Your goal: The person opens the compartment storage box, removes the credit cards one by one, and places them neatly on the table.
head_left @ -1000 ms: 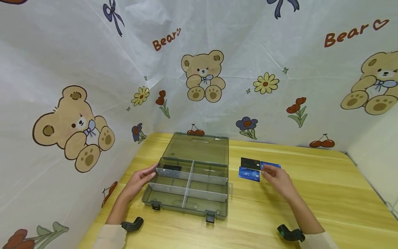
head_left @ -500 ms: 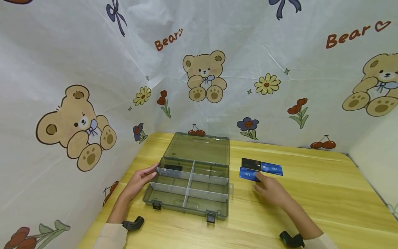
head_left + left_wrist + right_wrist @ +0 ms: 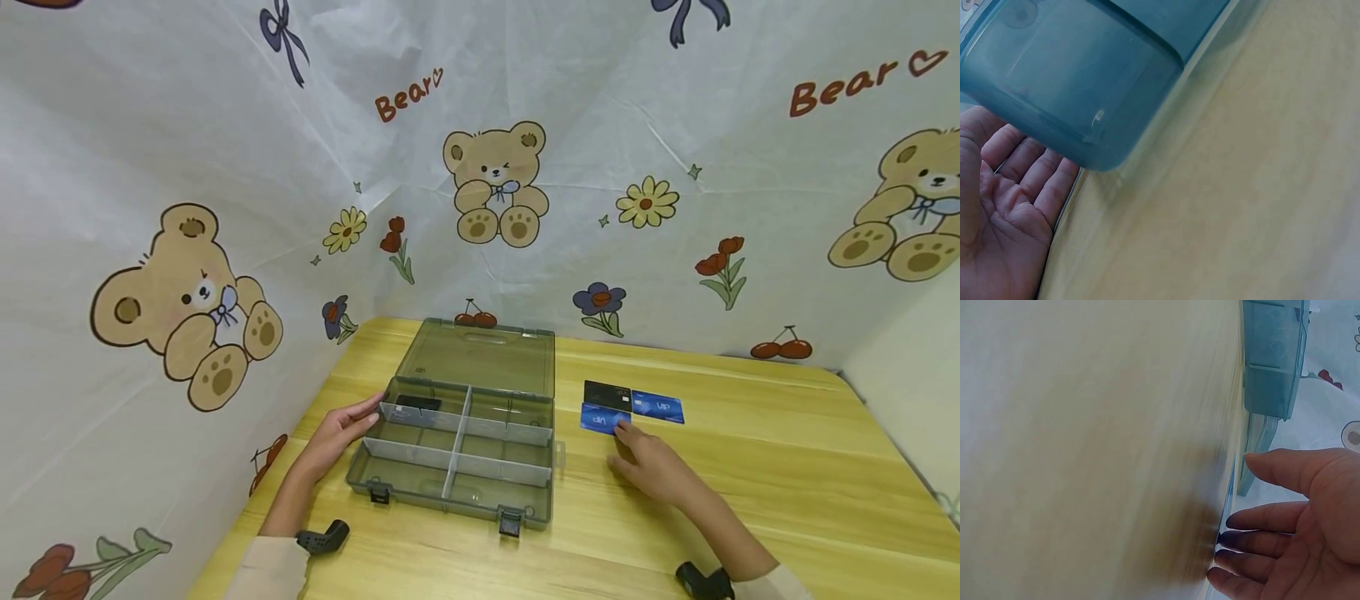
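Note:
My left hand (image 3: 335, 433) rests with extended fingers against the left side of the clear grey divided box (image 3: 450, 505); in the left wrist view the fingers lie beside the wall of the box (image 3: 1085, 100). Fingertips of my right hand (image 3: 654, 463) touch the near right corner of a blue VIP card (image 3: 599, 418) lying flat on the table. The right thumb stands apart from the fingers in the right wrist view. Just behind that card is a black VIP card (image 3: 608, 394), with another blue VIP card (image 3: 657, 407) to its right.
The lid (image 3: 480, 358) of the box lies back, away from me. A dark flat item (image 3: 418, 403) is in the far left compartment. Wooden table (image 3: 787, 450) surrounds the box, and a bear-print sheet (image 3: 570, 100) hangs behind and at the left.
My right hand has moved left and nearer, from by the right blue card to the near blue card. That near card has shifted slightly right. The left hand stays at the box.

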{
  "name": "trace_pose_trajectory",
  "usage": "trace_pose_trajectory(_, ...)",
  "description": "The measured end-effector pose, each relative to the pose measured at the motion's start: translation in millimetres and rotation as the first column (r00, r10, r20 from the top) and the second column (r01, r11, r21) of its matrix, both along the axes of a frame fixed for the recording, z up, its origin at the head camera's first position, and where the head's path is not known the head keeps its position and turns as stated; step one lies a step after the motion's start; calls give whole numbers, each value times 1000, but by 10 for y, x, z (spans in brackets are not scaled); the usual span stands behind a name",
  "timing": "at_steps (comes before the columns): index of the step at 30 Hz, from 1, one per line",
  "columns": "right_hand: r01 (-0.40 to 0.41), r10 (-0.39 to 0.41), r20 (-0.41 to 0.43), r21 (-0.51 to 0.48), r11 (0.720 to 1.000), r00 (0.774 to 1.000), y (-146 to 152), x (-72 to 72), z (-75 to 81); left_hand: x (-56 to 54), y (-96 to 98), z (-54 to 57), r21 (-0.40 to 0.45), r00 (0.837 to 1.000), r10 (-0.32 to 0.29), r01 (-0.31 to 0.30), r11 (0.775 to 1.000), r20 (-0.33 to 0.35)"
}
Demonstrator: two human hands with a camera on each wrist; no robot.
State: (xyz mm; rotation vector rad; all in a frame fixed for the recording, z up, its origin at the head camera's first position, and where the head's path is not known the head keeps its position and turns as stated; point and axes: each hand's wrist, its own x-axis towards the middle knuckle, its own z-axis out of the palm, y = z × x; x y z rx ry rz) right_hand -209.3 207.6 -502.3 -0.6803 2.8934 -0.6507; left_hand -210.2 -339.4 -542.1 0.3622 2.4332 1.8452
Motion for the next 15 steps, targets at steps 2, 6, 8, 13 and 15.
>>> trace_pose_trajectory(2, 1, -1, 4, 5, 1000, 1000, 5, 1, -5, -1, -1, -8, 1, 1000, -1, 1, 1000, 0)
trace_pose_trajectory(6, 5, -5, 5, 4, 1000, 1000, 12, 7, -5, 1, -6, -19, 1, 1000, 0, 0, 1000, 1)
trace_pose_trajectory(8, 5, -5, 7, 4, 1000, 1000, 12, 13, 6, 3, -7, -20, -2, 1000, 2, -2, 1000, 4)
trace_pose_trajectory(13, 1, -1, -3, -3, 1000, 1000, -3, 17, 81, -4, -8, -11, -3, 1000, 8, -8, 1000, 8)
trace_pose_trajectory(15, 8, -8, -24, -26, 1000, 1000, -13, 2, 137, -9, -5, -2, -6, 1000, 8, -8, 1000, 6)
